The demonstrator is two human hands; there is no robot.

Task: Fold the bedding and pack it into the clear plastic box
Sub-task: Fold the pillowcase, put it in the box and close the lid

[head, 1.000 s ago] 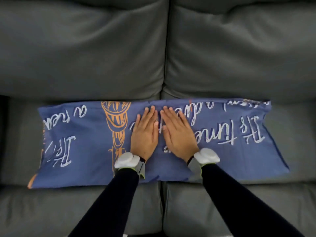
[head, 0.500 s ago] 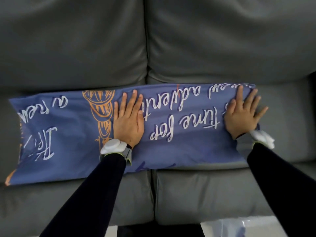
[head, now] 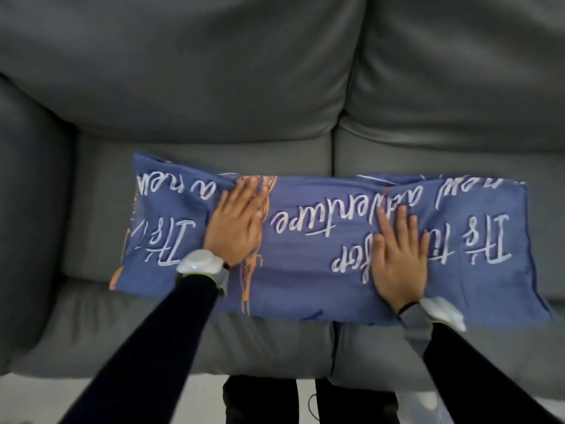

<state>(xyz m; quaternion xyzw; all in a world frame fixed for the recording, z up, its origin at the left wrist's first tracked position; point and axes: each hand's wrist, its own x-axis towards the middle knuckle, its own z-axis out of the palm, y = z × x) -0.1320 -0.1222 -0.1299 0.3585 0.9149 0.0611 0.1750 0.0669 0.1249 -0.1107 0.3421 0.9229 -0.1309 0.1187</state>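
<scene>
1. A long strip of folded blue cloth bedding (head: 308,270), printed with white script lettering and an orange line drawing, lies flat across the seat of a grey leather sofa (head: 195,84). Its length runs from 9 o'clock to 3 o'clock.
2. The strip bridges the seam between the two seat cushions, and more of it lies on the cushion toward 3 o'clock. Its near edge sits just short of the front of the seat, toward 6 o'clock.
3. The left hand (head: 235,231) rests palm down on the bedding, over the orange drawing, at the 9 o'clock side of the strip's middle. Its fingers are straight and close together, pointing to about 1 o'clock. Their tips are blurred.
4. The right hand (head: 402,261) lies palm down on the bedding at the 3 o'clock side of the middle, over the white lettering. Its fingers are straight and slightly spread, pointing to 12 o'clock, with the thumb on the 9 o'clock side.
5. The two hands are well apart, and neither grips any cloth.
6. Each wrist carries a white rounded device, left (head: 200,262) and right (head: 443,312), above dark long sleeves (head: 159,338) that run in from 6 o'clock.
</scene>
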